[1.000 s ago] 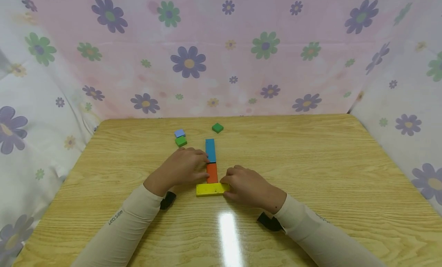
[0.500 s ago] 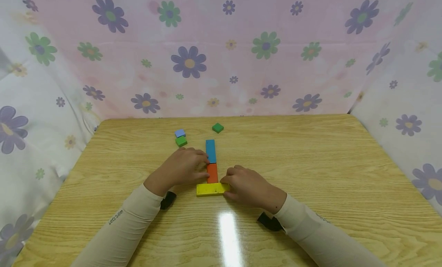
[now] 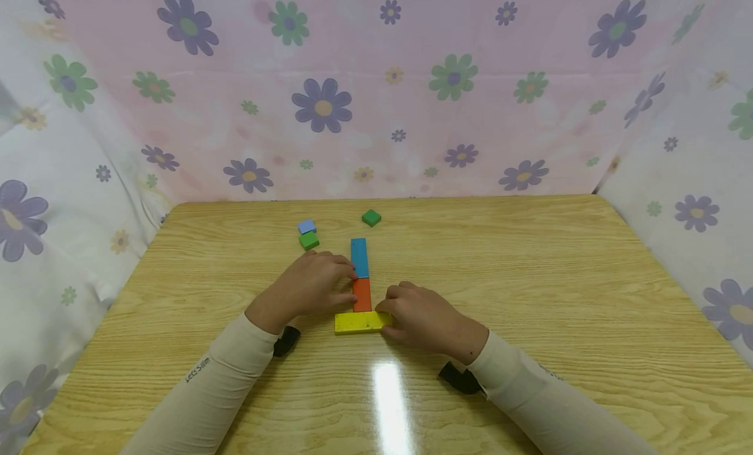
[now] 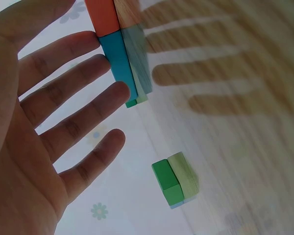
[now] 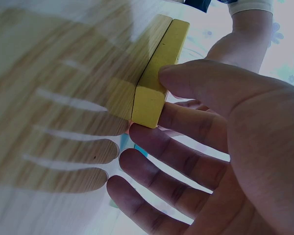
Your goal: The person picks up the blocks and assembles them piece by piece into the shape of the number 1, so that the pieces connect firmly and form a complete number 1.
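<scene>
In the head view a yellow block [image 3: 356, 323] lies crosswise on the table, with a red block [image 3: 362, 295] standing off its far side and a blue block [image 3: 359, 255] end to end beyond the red one. My right hand [image 3: 428, 320] pinches the yellow block's right end, thumb on the near side and index finger on the far side. Fingertips of my left hand [image 3: 310, 285] touch the left edge of the red and blue blocks; in the left wrist view those fingers look nearly straight along the blue block [image 4: 120, 63].
Farther back on the wooden table [image 3: 500, 259] are a light green block [image 3: 308, 240] against a periwinkle block [image 3: 306, 227], and a dark green block [image 3: 371, 218] apart to the right. A flowered cloth [image 3: 376, 115] hangs at the back and both sides.
The blue block has shifted very slightly toward the red one, and the dark line between their ends has narrowed. Both hands have stayed almost in place.
</scene>
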A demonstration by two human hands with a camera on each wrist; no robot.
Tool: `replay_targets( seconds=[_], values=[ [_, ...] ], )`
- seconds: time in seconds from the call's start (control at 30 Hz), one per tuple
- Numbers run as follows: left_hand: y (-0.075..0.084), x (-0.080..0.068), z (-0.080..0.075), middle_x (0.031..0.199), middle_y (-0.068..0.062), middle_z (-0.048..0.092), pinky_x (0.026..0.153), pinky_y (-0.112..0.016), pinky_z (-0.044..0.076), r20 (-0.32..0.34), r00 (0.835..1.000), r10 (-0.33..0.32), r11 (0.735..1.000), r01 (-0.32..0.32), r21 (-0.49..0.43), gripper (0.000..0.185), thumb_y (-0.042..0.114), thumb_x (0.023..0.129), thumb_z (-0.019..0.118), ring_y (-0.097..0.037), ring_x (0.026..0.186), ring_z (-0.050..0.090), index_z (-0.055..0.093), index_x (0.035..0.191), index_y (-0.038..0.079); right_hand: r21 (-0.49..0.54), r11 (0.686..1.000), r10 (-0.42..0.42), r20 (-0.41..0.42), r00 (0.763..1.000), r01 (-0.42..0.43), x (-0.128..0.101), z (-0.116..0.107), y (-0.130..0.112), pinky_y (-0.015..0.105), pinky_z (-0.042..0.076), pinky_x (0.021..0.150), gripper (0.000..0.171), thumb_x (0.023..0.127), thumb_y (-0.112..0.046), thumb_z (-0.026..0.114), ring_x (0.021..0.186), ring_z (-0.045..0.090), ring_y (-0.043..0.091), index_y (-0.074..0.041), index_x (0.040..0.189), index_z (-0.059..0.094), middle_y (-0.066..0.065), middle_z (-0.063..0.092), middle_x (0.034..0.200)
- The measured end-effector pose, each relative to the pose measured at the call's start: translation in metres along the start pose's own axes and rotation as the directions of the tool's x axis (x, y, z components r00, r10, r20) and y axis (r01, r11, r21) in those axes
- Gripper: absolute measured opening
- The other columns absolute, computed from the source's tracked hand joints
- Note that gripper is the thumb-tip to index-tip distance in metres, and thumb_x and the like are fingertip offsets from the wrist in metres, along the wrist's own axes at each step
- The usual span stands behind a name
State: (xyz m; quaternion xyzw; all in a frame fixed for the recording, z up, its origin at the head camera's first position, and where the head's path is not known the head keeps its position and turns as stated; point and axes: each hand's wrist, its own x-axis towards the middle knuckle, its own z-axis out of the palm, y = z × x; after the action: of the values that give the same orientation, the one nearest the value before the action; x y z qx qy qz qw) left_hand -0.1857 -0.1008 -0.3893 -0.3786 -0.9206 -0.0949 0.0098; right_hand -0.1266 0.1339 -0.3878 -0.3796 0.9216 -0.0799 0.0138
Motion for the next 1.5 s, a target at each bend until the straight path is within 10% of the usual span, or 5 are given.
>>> replay_targets(
  seconds=[1.5],
  values=[
    [0.0025, -0.0001, -0.0017, 0.116, 0.002, 0.072, 0.091, -0.045, 0.053, -0.001, 1.0, 0.014, 1.0, -0.014, 0.007, 0.033, 0.042, 0.086, 0.077, -0.019, 0.106, 0.069, 0.076, 0.11, 0.019, 0.109, 0.993, 0.03, 0.045, 0.999, -0.035, 0.0, -0.0016, 0.0016, 0.027, 0.052, 0.073, 0.029, 0.089, -0.024, 0.073, 0.087, 0.057, 0.016, -0.008, 0.113, 0.074, 0.003, 0.068, 0.099]
  ],
)
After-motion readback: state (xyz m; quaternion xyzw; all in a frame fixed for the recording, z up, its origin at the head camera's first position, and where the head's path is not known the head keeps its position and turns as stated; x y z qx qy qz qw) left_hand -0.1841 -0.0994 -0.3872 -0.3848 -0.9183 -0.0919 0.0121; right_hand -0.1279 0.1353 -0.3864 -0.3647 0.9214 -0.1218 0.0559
